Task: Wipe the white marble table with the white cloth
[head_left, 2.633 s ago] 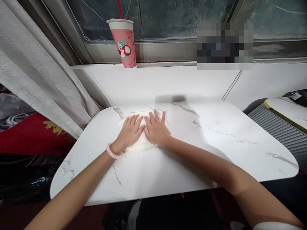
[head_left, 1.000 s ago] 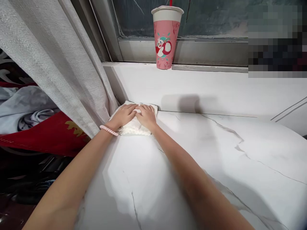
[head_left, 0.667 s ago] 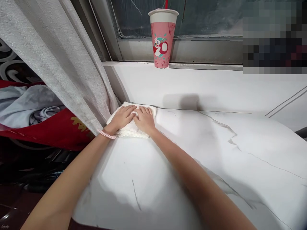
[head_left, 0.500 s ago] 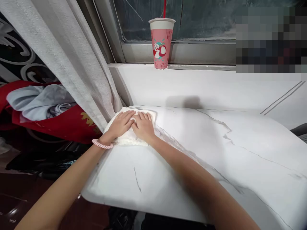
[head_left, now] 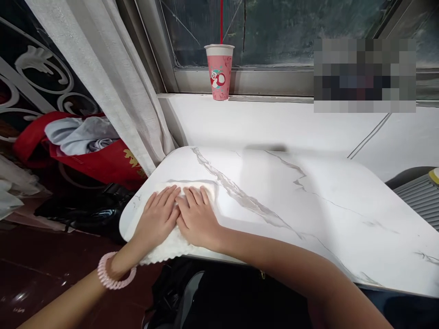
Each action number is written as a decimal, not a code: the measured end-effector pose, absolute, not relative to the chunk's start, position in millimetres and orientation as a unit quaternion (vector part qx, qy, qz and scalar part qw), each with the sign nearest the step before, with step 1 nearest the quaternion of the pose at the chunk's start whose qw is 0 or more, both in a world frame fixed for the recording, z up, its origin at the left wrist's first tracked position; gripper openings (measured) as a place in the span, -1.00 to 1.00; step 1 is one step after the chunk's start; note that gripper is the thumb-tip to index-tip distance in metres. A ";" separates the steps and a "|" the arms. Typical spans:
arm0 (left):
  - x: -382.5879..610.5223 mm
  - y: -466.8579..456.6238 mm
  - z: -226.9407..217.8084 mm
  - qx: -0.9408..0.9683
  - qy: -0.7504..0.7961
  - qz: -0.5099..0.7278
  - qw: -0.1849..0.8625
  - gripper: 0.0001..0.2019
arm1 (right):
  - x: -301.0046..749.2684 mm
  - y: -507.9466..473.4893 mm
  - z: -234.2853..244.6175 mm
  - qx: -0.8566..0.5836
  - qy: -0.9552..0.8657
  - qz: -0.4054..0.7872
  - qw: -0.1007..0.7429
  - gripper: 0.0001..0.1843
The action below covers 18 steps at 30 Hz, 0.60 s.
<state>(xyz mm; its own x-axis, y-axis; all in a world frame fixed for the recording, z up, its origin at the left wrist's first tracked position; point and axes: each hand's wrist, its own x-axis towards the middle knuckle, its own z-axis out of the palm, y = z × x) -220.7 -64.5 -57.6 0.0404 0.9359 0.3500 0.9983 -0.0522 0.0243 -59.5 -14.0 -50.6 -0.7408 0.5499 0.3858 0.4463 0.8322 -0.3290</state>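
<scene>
A white cloth (head_left: 170,246) with a scalloped edge lies spread at the left end of a white marble-patterned table (head_left: 236,169). My left hand (head_left: 157,214) rests flat on the cloth, fingers stretched out, with a pink coil band round its wrist. Beside it my right hand (head_left: 199,214) presses flat on the same cloth, fingers also extended. The two hands touch or nearly touch at the thumbs. Part of the cloth is hidden beneath them, and its lower edge hangs at the table's near edge.
A pink paper cup (head_left: 220,75) with a red straw stands on the window ledge. To the left hang a pale curtain (head_left: 113,77) and a red bag (head_left: 99,162) holding grey cloth. A grey ribbed object (head_left: 418,196) stands at the right.
Both hands have slid the cloth from the table's far left corner towards me, to the near edge. The view has shifted a little to the right.
</scene>
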 end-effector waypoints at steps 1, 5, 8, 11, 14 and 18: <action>-209.9 -68.4 -58.8 -0.707 -0.683 -0.138 0.119 -0.48 | -49.5 -15.7 -50.4 -0.262 -0.929 0.111 0.237 -0.53; -164.1 -75.7 -61.8 -0.714 -0.673 -0.146 0.125 -0.48 | -4.3 -22.0 -51.6 -0.252 -0.930 0.108 0.243 -0.53; -137.7 -67.2 -62.2 -0.731 -0.656 -0.149 0.114 -0.49 | 22.0 -19.0 -53.0 -0.268 -0.929 0.101 0.234 -0.53; -126.0 -41.6 -59.8 -0.744 -0.646 -0.143 0.098 -0.49 | 31.3 0.2 -54.4 -0.291 -0.927 0.088 0.221 -0.52; -128.3 0.7 -54.6 -0.748 -0.643 -0.141 0.079 -0.50 | 24.3 36.2 -56.5 -0.318 -0.919 0.066 0.224 -0.53; -146.4 71.1 -47.5 -0.758 -0.633 -0.150 0.052 -0.53 | -2.1 96.7 -59.4 -0.371 -0.898 0.047 0.232 -0.51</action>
